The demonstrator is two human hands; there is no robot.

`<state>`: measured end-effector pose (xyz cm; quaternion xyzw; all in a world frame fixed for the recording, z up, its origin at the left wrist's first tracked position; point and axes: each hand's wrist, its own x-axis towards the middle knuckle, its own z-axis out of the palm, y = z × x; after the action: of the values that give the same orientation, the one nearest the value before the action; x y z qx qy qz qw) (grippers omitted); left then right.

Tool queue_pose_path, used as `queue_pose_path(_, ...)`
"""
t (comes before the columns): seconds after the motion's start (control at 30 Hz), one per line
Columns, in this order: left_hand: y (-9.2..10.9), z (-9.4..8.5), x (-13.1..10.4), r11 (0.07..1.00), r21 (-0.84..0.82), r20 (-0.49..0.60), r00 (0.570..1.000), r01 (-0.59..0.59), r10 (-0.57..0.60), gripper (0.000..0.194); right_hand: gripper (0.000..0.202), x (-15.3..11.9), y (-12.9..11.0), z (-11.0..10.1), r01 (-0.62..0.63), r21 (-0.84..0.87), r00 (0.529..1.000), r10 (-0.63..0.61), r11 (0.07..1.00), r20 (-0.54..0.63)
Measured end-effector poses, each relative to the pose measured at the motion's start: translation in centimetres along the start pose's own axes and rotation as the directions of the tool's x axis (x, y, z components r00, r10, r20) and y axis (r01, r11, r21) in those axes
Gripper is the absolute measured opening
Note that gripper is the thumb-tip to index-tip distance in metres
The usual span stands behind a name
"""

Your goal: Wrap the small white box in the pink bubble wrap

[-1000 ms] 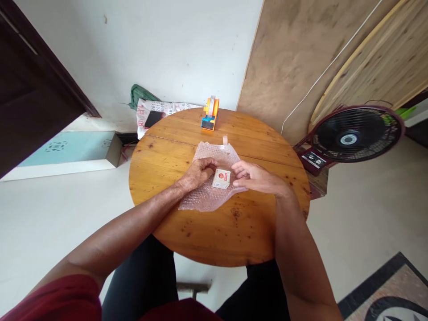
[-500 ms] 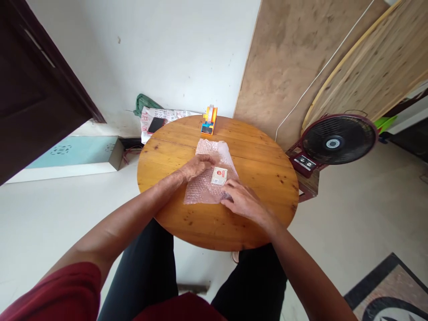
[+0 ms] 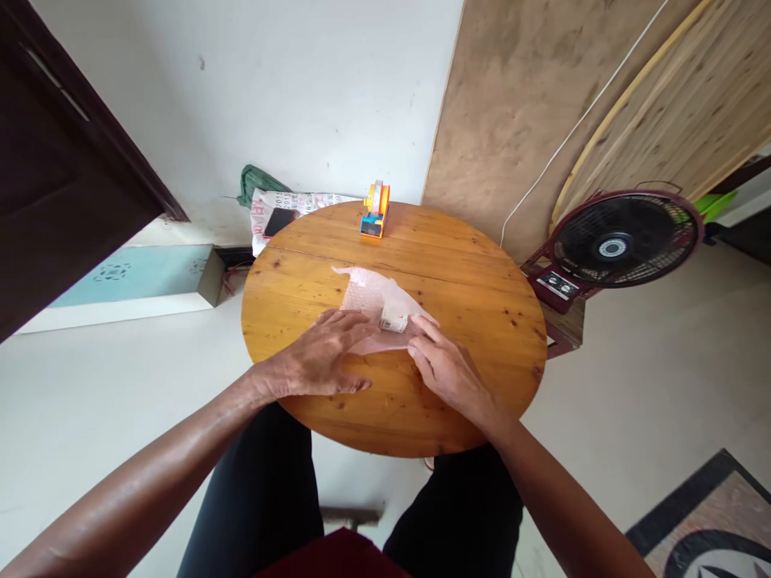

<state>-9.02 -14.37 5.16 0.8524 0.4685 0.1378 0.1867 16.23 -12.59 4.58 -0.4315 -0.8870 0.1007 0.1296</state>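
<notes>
On the round wooden table (image 3: 385, 409) lies a sheet of pinkish bubble wrap (image 3: 367, 293), its front part folded over. A small whitish box (image 3: 394, 320) shows in the middle of it, its upper part hazy under the film. My left hand (image 3: 325, 353) is open, with fingers spread over the left side of the wrap and the thumb apart. My right hand (image 3: 446, 365) has its bent fingers closed on the wrap's right edge, beside the box. The undersides of both hands are hidden.
An orange and blue tape dispenser (image 3: 374, 210) stands at the table's far edge. Behind the far left edge, a dark phone (image 3: 279, 222) lies on a printed white bag (image 3: 260, 210). To the right, a dark red fan (image 3: 614, 245) stands close to the table.
The front of the bubble wrap has been folded up over the box. My left hand has drawn back toward me and spread open. My right hand has shifted slightly right.
</notes>
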Motion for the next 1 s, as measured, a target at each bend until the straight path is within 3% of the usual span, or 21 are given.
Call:
queue_pose_path(0.1,-0.1,1.0,0.3,0.994,0.108,-0.026,1.0,-0.005,0.008,0.071,0.023,0.5,0.5,-0.4,-0.024,0.105,0.999,0.029,0.994,-0.045)
queue_pose_path(0.2,-0.2,1.5,1.1,0.992,0.125,-0.139,0.99,-0.016,0.034,0.057,0.019,0.9,1.2,-0.6,0.014,0.228,0.998,0.0,0.974,-0.062)
queue_pose_path(0.3,-0.3,1.6,2.3,0.997,0.067,-0.25,0.967,-0.043,0.059,0.034,0.017,1.6,2.1,-0.8,0.058,0.369,0.996,-0.031,0.928,-0.078)
queue_pose_path(0.4,-0.3,1.4,3.8,0.997,-0.076,-0.297,0.954,0.013,-0.035,0.018,0.017,2.7,3.1,-0.8,0.043,0.482,0.997,-0.006,0.875,-0.078)
queue_pose_path(0.53,-0.7,0.8,5.8,0.931,-0.343,-0.253,0.941,0.128,-0.223,0.019,0.02,4.3,4.0,-1.1,-0.08,0.577,0.995,0.104,0.813,-0.008)
queue_pose_path(0.67,-1.4,0.6,7.4,0.804,-0.561,-0.164,0.925,0.198,-0.342,0.024,0.026,5.4,4.3,-1.5,-0.225,0.649,0.974,0.193,0.726,0.122)
queue_pose_path(0.9,-1.0,1.7,8.3,0.522,-0.843,-0.114,0.906,0.128,-0.407,0.029,0.028,6.5,5.7,-1.2,-0.222,0.704,0.975,0.134,0.674,0.179)
queue_pose_path(1.0,-0.9,1.8,8.1,0.474,-0.871,-0.094,0.902,0.13,-0.42,0.031,0.028,6.5,6.2,-1.0,-0.217,0.742,0.975,0.111,0.635,0.19)
